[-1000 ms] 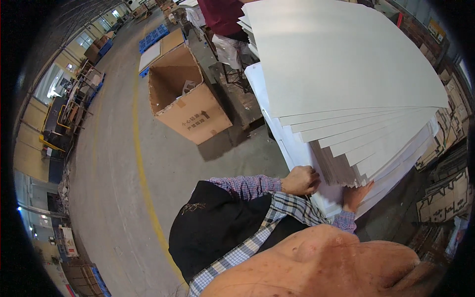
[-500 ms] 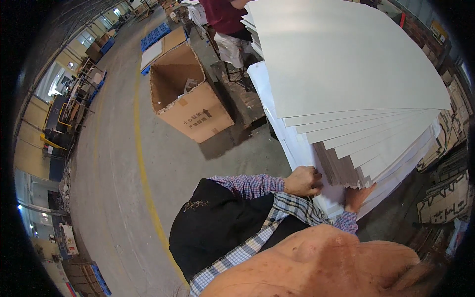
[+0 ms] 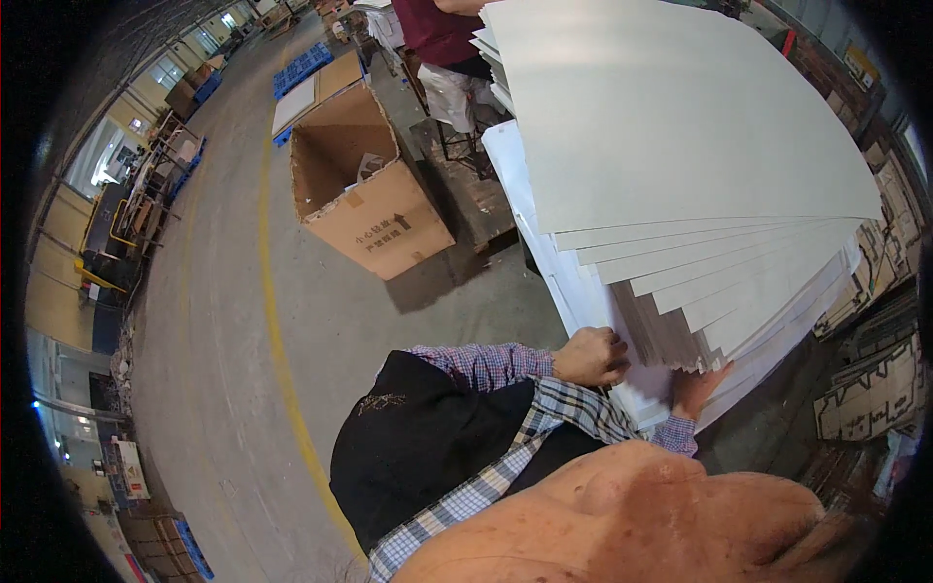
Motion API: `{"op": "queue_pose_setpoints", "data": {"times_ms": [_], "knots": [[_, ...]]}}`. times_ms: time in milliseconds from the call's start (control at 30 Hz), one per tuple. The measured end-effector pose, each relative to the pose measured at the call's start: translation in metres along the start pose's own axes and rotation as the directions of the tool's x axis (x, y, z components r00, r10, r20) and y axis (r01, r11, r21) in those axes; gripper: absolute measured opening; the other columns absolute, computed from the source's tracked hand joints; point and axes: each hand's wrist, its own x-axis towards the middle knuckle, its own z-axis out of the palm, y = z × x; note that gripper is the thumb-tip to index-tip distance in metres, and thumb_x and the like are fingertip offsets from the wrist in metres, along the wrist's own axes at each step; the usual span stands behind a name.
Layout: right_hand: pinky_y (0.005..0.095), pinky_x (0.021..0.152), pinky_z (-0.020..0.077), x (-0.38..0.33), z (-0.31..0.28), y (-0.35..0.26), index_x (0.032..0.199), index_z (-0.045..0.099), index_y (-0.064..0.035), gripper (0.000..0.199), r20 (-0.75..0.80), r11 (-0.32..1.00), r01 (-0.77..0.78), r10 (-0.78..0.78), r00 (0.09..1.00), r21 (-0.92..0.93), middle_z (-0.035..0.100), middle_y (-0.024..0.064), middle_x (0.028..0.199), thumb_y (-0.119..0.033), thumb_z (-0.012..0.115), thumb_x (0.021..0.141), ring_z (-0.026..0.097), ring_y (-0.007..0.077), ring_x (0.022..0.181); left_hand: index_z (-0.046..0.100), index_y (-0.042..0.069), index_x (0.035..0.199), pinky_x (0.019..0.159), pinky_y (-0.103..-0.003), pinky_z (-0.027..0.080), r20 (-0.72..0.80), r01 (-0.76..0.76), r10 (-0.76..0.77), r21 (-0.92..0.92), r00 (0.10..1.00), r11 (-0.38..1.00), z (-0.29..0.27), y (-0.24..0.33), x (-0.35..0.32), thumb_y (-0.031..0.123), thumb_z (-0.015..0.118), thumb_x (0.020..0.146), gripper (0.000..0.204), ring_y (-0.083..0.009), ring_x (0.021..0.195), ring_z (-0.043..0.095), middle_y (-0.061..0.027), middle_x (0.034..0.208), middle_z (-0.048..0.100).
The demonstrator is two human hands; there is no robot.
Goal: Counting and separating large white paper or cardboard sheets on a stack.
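Note:
A tall stack of large pale cardboard sheets (image 3: 680,136) fans out in steps on the right, its near corners showing greyish-brown edges. White paper (image 3: 573,291) lies beneath the stack and sticks out along its left side. My left hand (image 3: 590,357) is closed with the fingers curled, over the white paper just left of the stepped corners. Whatever it may pinch is hidden. My right hand (image 3: 695,391) lies at the stack's nearest corner, fingers stretched along the sheet edges and partly covered by them.
An open brown carton (image 3: 379,219) stands on the floor to the left, with scraps inside. Behind it are a blue pallet (image 3: 303,68) and flat boards. A person in a dark red top (image 3: 434,34) is at the far side. Cut board panels (image 3: 870,389) lean at the right.
The view has shifted very slightly. Both my hands keep their places at the stack, and the far person's arm has moved a little.

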Motion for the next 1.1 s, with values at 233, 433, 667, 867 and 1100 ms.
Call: {"op": "queue_pose_setpoints", "data": {"times_ms": [233,433,667,867,1100], "knots": [[0.0645,0.112,0.0340,0.015,-0.014,-0.021,0.140,0.055,0.0003,0.073,-0.044,0.999,0.008,-0.006,0.999,0.052,0.049,0.0317,0.137,-0.033,0.080,0.079,0.042,0.0552,0.128,0.064,0.004,0.078,0.060,-0.048,0.052,-0.010,0.002,-0.001,0.024,1.000,1.000,0.000,0.000,0.002,0.029,0.072,0.084,0.027,-0.0354,0.070,0.061,-0.0152,0.072,0.058],[0.0608,0.104,0.0384,0.025,-0.029,-0.040,0.130,0.059,0.0022,0.068,-0.093,0.998,0.020,-0.014,0.996,0.061,0.051,0.0275,0.121,-0.029,0.082,0.075,0.047,0.0501,0.114,0.066,0.005,0.078,0.061,-0.047,0.053,-0.007,-0.009,0.009,0.012,1.000,1.000,0.001,-0.002,0.000,0.028,0.071,0.085,0.024,-0.0343,0.071,0.061,-0.0138,0.074,0.059],[0.0582,0.100,0.0402,0.028,-0.034,-0.050,0.127,0.058,0.0038,0.065,-0.100,0.996,0.015,-0.007,0.995,0.083,0.051,0.0264,0.121,-0.027,0.081,0.075,0.048,0.0487,0.114,0.066,0.006,0.078,0.062,-0.048,0.053,-0.053,-0.070,0.070,0.002,0.996,0.998,0.002,-0.005,-0.002,0.027,0.070,0.085,0.023,-0.0335,0.072,0.062,-0.0129,0.074,0.059],[0.0566,0.105,0.0405,0.018,-0.022,-0.035,0.128,0.057,0.0055,0.061,-0.103,0.999,-0.012,0.015,0.995,0.034,0.052,0.0281,0.127,-0.016,0.079,0.075,0.048,0.0491,0.119,0.065,0.006,0.076,0.065,-0.047,0.054,0.087,0.062,-0.065,0.034,0.994,0.997,-0.001,-0.002,0.001,0.026,0.069,0.085,0.023,-0.0345,0.075,0.063,-0.0142,0.077,0.062],[0.0542,0.105,0.0430,0.039,-0.045,-0.077,0.126,0.058,0.0036,0.046,-0.135,0.984,-0.129,0.145,0.980,0.120,0.056,0.0256,0.122,0.004,0.062,0.080,0.052,0.0460,0.117,0.072,0.008,0.084,0.062,-0.047,0.053,0.019,0.087,-0.087,0.038,0.996,0.996,-0.004,0.000,-0.001,0.027,0.071,0.082,0.019,-0.0338,0.073,0.064,-0.0129,0.074,0.063]]}}
